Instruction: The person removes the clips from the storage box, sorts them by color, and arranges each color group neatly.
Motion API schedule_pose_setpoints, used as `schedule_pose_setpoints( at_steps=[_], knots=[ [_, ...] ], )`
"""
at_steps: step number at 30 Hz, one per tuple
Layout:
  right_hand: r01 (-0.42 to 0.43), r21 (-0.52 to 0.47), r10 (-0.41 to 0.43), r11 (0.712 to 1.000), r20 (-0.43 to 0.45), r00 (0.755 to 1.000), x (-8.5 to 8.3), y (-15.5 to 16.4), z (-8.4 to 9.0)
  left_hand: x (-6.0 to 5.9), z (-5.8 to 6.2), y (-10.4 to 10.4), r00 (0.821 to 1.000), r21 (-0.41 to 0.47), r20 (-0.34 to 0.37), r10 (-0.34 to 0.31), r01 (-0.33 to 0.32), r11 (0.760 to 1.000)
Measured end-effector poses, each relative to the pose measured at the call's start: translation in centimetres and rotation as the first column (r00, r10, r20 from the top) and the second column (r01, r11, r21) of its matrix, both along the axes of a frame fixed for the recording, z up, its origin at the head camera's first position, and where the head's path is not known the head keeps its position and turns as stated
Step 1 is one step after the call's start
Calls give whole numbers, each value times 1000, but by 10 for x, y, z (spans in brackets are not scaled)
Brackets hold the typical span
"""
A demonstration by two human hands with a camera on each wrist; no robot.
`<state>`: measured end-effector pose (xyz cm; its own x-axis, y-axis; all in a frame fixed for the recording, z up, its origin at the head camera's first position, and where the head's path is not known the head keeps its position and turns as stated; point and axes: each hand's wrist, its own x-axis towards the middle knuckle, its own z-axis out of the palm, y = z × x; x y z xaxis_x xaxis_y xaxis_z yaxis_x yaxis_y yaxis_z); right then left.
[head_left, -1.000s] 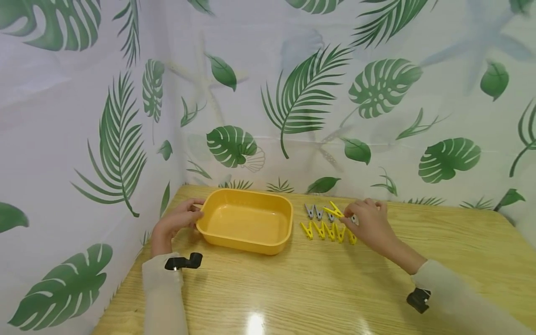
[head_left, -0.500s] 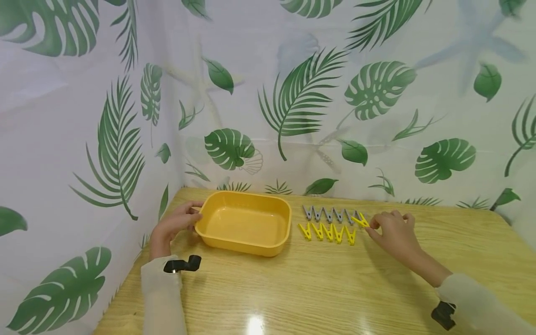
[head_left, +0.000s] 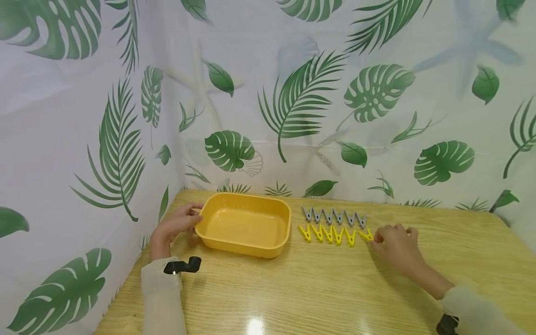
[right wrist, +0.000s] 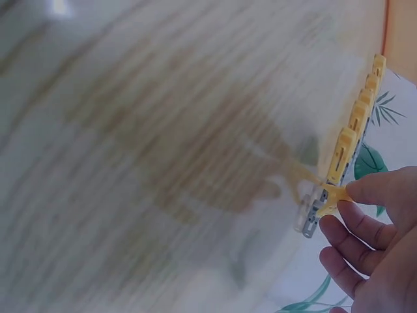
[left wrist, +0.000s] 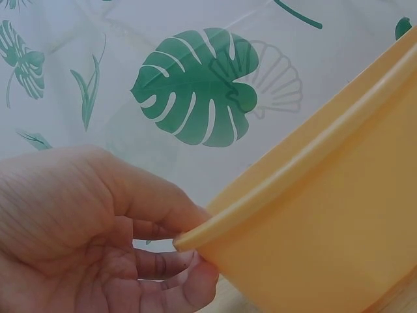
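My right hand (head_left: pixel 398 244) pinches a yellow clothespin (head_left: pixel 366 235) between thumb and fingertips, at the right end of a row of yellow clothespins (head_left: pixel 328 234). Behind that row stands a second row of grey clothespins (head_left: pixel 333 216), all lined up side by side. In the right wrist view, the pinched yellow clothespin (right wrist: pixel 333 195) is low over the table, close to the grey ones. My left hand (head_left: pixel 177 224) grips the left rim of a yellow plastic basin (head_left: pixel 247 249). Seen from the left wrist, thumb and fingers close on the basin's rim (left wrist: pixel 260 195) from above and below.
A light wood-grain table (head_left: pixel 293 293) carries everything and reflects a bright light near its front. Leaf-printed white sheeting (head_left: pixel 268 107) rises behind the table and along its left side. The basin stands left of the clothespin rows, with bare inside surfaces showing.
My right hand has carried the yellow clothespin to the right past the grey row, then forward toward me to the end of the yellow row. The left hand stays on the basin.
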<state>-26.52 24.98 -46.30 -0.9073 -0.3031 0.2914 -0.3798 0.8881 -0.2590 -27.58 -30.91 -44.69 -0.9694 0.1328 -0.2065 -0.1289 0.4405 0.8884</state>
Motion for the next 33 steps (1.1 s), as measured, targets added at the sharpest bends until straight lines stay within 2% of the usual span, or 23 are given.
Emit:
schedule_pose_setpoints(
  at_steps=[6,11,17,24,33],
  knots=[
    [14,-1,-14,1000,49,999,1,-1,-14,3,-1,-1,1000,5,9,0,0,1000],
    [13,-12,-12,1000,57,998,2,-3,-20,3,-1,0,1000,-3,10,15,-15,1000],
    [11,-27,-9,1000,47,999,2,-5,-21,4,-2,1,1000,0,17,17,-17,1000],
    [4,-19,-4,1000,0,1000,-1,-7,-19,3,2,1,1000,-5,-2,9,-9,1000],
    [8,4,-8,1000,-13,1000,0,-5,-21,3,-1,0,1000,-4,-11,-6,6,1000]
  ],
)
